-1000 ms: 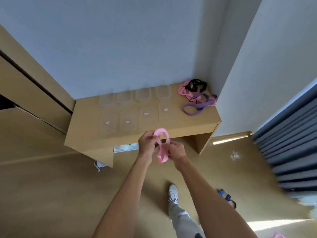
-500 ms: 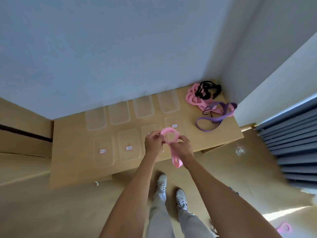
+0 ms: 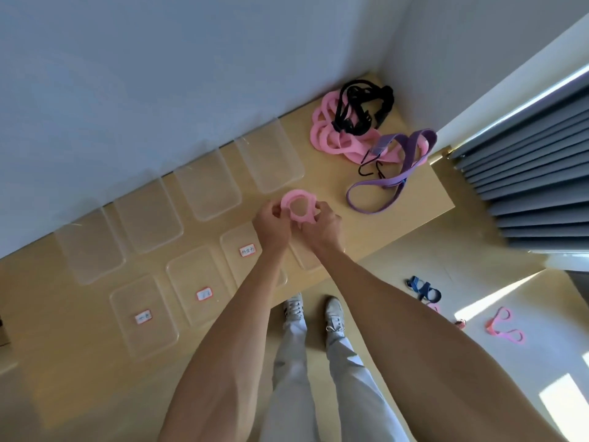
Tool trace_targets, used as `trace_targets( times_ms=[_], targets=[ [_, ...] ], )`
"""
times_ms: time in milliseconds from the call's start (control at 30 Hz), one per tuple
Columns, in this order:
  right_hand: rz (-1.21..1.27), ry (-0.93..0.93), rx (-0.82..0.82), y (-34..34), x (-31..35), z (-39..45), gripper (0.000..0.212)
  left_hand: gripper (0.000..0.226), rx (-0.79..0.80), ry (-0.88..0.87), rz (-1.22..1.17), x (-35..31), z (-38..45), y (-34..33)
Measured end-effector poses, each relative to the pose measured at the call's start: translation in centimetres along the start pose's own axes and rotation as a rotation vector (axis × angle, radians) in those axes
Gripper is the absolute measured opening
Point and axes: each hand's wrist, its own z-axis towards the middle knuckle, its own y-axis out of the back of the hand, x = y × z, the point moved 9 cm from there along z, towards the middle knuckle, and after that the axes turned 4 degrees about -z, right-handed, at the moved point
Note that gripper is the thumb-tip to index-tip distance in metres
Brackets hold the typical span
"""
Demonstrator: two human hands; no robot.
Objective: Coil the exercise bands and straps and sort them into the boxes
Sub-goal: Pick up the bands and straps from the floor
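Pink band (image 3: pixel 299 206), centre frame, coiled, pinched by left hand (image 3: pixel 272 226) and right hand (image 3: pixel 322 229); elastic may spring open if grip loosens.

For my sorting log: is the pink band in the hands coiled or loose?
Coiled: the pink band forms a compact ring, gripped by left hand and right hand.

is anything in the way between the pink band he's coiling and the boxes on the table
Nothing visible. Both the left hand and the right hand grip the pink band above the table, and the clear boxes right beside it stand open-topped and look empty.
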Motion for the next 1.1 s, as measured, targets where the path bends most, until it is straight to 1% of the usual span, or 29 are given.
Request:
trace_targets(
  times_ms=[200, 300, 400, 533, 667, 767, 900, 1100],
  targets=[
    [-0.144, 0.169, -0.060, -0.4, 0.5, -0.1, 0.047, 0.007, -0.051, -0.073, 0.083, -0.7, 0.7, 0.1],
    [-0.237, 0.192, -0.087, 0.5, 0.4, -1.2, 0.042, 0.009, -0.092, -0.114, 0.172, -1.2, 0.1, 0.9],
    [-0.254, 0.162, -0.114, 2.4, -0.2, -3.3, 0.039, 0.007, -0.103, -0.104, 0.254, -1.8, -1.8, 1.8],
    [-0.242, 0.069, -0.154, 6.0, -2.1, -7.4, 0.043, 0.004, -0.004, -0.157, 0.304, -4.0, -6.3, 1.4],
    [-0.198, -0.022, -0.183, 10.2, -5.6, -11.7, 0.053, 0.005, 0.126, -0.235, 0.356, -6.5, -12.0, -0.4],
    [-0.151, -0.065, -0.225, 13.8, -8.9, -14.8, 0.051, 0.007, 0.241, -0.330, 0.387, -8.6, -16.9, -2.7],
    [-0.076, -0.132, -0.303, 18.8, -15.3, -18.4, 0.049, 0.024, 0.353, -0.441, 0.457, -10.4, -23.6, -6.8],
    [-0.033, -0.175, -0.428, 27.2, -27.6, -23.3, 0.047, 0.024, 0.517, -0.646, 0.459, -12.5, -36.7, -15.6]
  ],
)
